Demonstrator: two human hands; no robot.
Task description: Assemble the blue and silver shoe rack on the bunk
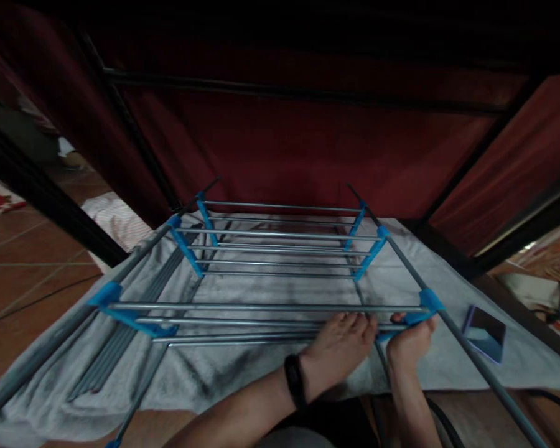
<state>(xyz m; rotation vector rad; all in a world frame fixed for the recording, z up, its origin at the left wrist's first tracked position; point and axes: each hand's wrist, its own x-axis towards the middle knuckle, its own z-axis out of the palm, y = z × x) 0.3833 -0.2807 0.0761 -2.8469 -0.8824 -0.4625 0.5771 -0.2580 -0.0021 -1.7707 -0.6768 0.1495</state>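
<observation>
A rack frame of grey metal tubes (pixel 280 236) with blue plastic connectors (pixel 121 308) stands over a grey blanket. My left hand (pixel 340 345), with a dark band at its wrist, is closed on the lower metal rod of the nearest section, close to its right end. Just beside it, my right hand (pixel 410 342) wraps round the blue connector (pixel 422 311) at the right side of that section. The fingertips of both hands are partly hidden behind the rods and the connector.
Several loose metal tubes (pixel 114 358) lie on the blanket (pixel 228 373) at the left. A phone (pixel 485 333) rests on it at the right. Dark red panels (pixel 298 149) in a black frame close off the back. Tiled floor (pixel 37 249) shows at the left, crossed by a thin cable.
</observation>
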